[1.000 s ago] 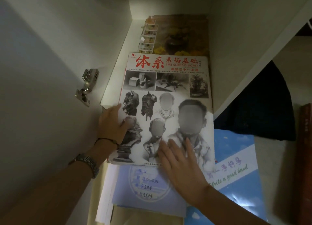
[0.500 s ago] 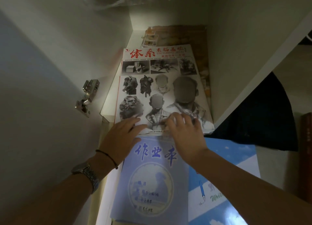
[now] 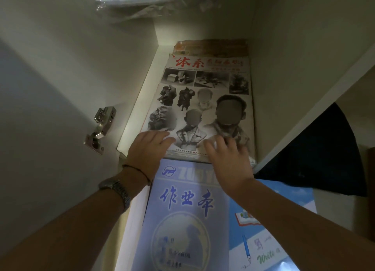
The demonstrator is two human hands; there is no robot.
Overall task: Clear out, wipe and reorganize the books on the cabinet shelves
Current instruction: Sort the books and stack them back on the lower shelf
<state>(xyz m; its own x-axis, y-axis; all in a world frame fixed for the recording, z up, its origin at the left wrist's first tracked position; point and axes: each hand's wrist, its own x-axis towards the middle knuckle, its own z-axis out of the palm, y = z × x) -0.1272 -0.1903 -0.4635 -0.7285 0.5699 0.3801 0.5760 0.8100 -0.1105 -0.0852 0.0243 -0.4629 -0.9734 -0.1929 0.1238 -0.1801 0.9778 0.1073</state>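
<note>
Where the view begins, at the bottom, a pale blue exercise book [image 3: 182, 220] lies flat with blue brush characters on its cover, and beside it on the right a brighter blue copybook [image 3: 272, 226] is seen, printed with a pen and the word "Write". Both forearms reach over them; a metal watch [image 3: 116, 191] and a thin dark band [image 3: 138, 170] are worn on the left wrist. Further in, the left hand [image 3: 149, 151] is laid palm-down on the near left corner of the sketch book [image 3: 205, 100], its fingers straight and spread, nothing gripped. The right hand [image 3: 227, 157] is set on the near right edge of the same book, fingers bent at the tips and pressed on the cover — whether the edge is pinched cannot be told. The sketch book lies flat on the white shelf [image 3: 140, 96], its red title toward the back, against the right wall. Behind it a brown-covered book [image 3: 213, 47] shows partly beneath. A metal hinge [image 3: 101, 126] is fixed on the left panel. Above — clear plastic wrap [image 3: 142, 4] hangs over the upper shelf edge.
</note>
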